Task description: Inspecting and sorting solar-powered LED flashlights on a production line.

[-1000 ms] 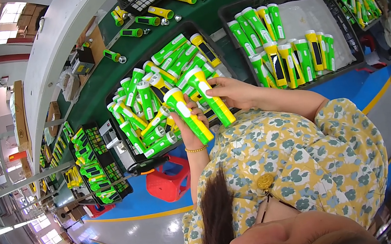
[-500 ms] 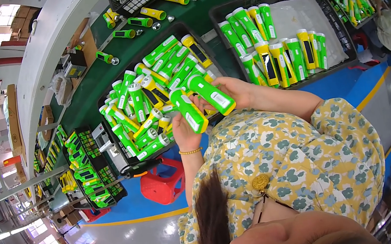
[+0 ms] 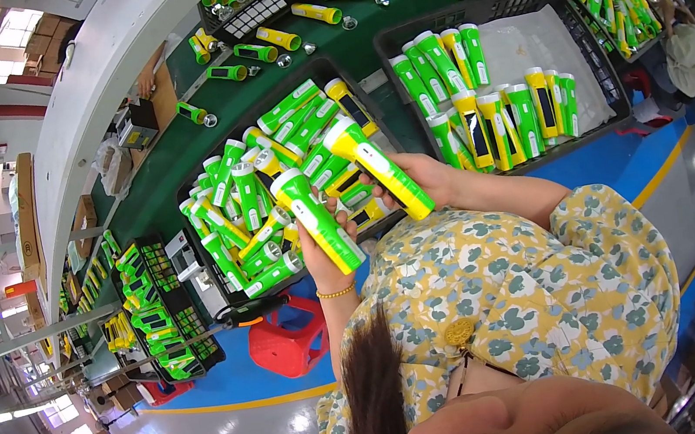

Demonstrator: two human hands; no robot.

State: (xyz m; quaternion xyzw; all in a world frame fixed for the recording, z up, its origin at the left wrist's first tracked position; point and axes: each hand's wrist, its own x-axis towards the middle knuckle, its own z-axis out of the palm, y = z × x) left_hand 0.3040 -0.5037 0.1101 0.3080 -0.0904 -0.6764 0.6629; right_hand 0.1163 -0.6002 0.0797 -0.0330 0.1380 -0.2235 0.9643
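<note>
My left hand (image 3: 320, 264) is wrapped round a green-and-yellow flashlight (image 3: 320, 226), its white head tilted up and away from me. In my right hand (image 3: 432, 178) is a second flashlight (image 3: 376, 166), held at a slant with its yellow side and part of its green side showing. The two flashlights are side by side and apart, with their heads toward the far side. Just beyond them, many loose flashlights (image 3: 248, 193) lie heaped in a black crate. My fingers behind both flashlights are partly hidden.
To the right stands a black crate (image 3: 610, 77) with flashlights upright in rows. Behind, a green bench (image 3: 316, 45) carries scattered flashlight bodies and clear reflector parts. A red stool (image 3: 290, 347) is at lower left, near another flashlight-filled crate (image 3: 169, 315). A white post curves along the left.
The right flashlight has turned from its green face to its yellow side. My left hand has moved slightly left and down with its flashlight, and the two flashlights are farther apart.
</note>
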